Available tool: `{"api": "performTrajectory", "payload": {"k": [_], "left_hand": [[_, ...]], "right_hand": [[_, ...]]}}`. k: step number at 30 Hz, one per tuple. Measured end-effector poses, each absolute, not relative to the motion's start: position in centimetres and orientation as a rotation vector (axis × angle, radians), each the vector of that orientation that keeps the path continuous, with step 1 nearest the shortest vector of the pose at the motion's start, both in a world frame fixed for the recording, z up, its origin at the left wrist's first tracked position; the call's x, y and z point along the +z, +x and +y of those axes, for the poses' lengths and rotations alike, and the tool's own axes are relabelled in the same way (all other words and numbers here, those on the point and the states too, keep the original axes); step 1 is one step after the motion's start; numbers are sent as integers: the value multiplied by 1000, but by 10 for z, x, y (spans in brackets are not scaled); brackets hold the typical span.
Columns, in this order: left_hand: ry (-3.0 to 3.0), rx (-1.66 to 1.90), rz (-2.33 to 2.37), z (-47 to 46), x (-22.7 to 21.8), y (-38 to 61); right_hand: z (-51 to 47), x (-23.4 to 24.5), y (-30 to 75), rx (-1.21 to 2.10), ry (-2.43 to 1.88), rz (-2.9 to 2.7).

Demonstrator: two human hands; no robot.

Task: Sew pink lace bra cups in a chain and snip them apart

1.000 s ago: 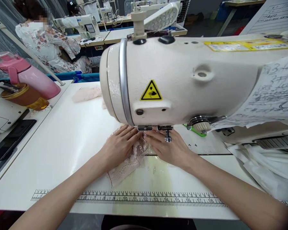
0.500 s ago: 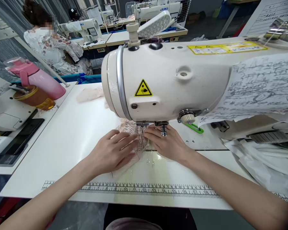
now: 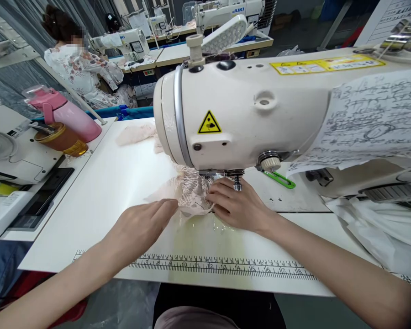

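Note:
Pale pink lace fabric [image 3: 191, 191] lies bunched under the head of a white sewing machine [image 3: 239, 114]. My left hand [image 3: 140, 226] pinches the near left edge of the lace between thumb and fingers, slightly off the table. My right hand [image 3: 238, 203] is on the right side of the lace, close below the needle area, its fingers curled at the fabric's edge. The machine head hides the needle, the presser foot and some of my right fingertips. Another piece of pale pink fabric [image 3: 135, 133] lies flat behind, to the left of the machine head.
A printed ruler [image 3: 205, 265] runs along the table's front edge. Green thread snips [image 3: 279, 179] lie right of the needle area. At left stand a pink bottle [image 3: 71, 116], an amber cup [image 3: 63, 139] and a phone [image 3: 46, 196]. White cloth [image 3: 370, 228] is heaped at right. A co-worker [image 3: 82, 68] sits beyond.
My left hand has gone from lying spread on the lace to pinching its near left edge, shifting left and lifting that edge. My right hand has hardly moved. The view has shifted slightly.

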State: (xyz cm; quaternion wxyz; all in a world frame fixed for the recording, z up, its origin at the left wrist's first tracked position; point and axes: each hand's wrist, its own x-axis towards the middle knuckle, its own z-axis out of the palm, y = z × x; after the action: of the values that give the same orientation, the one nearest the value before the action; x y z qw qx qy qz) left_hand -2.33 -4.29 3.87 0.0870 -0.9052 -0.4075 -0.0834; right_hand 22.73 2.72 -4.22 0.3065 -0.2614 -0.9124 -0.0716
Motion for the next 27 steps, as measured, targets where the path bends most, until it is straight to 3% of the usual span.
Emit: {"api": "performTrajectory", "payload": {"k": [5, 11, 17, 27], "left_hand": [[-2760, -73, -932, -6, 33, -5], [-2629, -311, -793, 16, 5, 5], [-2723, -429, -872, 13, -8, 3], [-2901, -327, -998, 13, -27, -4]], "right_hand": [[27, -38, 224, -354, -661, -2342], [24, -37, 225, -319, -717, -2369], [23, -41, 222, -299, -669, -2412], [22, -45, 218, -213, -571, -2469]]}}
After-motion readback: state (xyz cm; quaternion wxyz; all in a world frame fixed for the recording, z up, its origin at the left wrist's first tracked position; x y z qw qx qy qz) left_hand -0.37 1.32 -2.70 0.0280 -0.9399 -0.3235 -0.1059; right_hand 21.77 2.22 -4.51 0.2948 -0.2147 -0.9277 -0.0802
